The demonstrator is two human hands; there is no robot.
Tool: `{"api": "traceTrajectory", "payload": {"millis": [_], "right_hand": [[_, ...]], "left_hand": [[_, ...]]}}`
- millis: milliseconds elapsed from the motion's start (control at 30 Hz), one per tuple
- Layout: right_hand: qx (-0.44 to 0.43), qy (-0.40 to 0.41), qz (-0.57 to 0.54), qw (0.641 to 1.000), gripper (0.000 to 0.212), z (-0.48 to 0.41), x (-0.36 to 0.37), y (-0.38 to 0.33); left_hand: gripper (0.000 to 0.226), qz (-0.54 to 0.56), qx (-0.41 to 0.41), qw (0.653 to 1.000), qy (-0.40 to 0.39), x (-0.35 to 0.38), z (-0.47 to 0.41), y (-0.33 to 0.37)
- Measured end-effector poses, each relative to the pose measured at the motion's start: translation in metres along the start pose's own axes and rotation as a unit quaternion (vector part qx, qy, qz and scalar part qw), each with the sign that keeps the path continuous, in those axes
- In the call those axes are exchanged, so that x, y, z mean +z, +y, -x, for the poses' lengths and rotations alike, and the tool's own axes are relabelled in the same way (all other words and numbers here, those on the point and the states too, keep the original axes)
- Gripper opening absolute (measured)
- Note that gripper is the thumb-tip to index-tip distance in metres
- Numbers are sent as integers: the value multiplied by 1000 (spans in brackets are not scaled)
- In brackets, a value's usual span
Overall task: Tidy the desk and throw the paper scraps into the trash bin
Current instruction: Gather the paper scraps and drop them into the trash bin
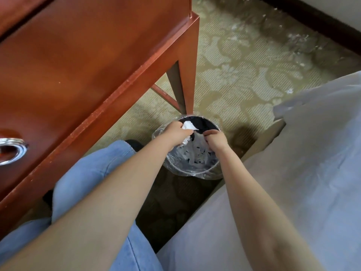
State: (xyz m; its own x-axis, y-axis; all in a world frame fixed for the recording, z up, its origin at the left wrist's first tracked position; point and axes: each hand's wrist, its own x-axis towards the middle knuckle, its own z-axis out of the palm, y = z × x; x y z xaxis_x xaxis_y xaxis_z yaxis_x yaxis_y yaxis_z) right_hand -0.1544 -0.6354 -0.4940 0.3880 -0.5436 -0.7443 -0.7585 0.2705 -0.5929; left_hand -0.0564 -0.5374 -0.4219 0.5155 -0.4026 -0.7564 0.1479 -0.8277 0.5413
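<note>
Where patterned carpet (pixel 244 71) meets the desk (pixel 78 65), a trash bin (pixel 195 171) stands.

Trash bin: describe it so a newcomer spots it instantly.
Start at the red-brown wooden desk and follow its corner leg down to the patterned carpet. The trash bin stands at its foot: round, dark, clear-plastic lined, white paper scraps inside, both hands above it.

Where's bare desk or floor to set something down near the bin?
The desk top is bare from the glass ashtray at its left edge to the far corner. The carpet beyond the desk leg is open. The trash bin mouth is crowded: left hand, right hand and paper scraps.
</note>
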Motion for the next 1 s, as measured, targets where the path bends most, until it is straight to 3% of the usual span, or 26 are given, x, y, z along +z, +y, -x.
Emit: {"api": "traceTrajectory", "payload": {"millis": [100, 267, 633, 800, 1000], "right_hand": [[8, -5, -19, 1000, 45, -3, 0, 5], [6, -16, -13, 1000, 44, -2, 1, 4], [-28, -3, 10, 1000, 31, 9, 2, -4], [-32, 1, -53, 998, 23, 24, 5, -16], [-79, 21, -42, 996, 23, 57, 7, -44]], "left_hand": [[31, 68, -30, 997, -24, 0, -1, 0], [58, 71, -65, 994, -54, 0, 4, 2], [42, 24, -40, 998, -33, -11, 20, 2], [16, 24, 3, 1000, 10, -20, 33, 0], [40, 35, 27, 999, -15, -40, 69, 4]]}}
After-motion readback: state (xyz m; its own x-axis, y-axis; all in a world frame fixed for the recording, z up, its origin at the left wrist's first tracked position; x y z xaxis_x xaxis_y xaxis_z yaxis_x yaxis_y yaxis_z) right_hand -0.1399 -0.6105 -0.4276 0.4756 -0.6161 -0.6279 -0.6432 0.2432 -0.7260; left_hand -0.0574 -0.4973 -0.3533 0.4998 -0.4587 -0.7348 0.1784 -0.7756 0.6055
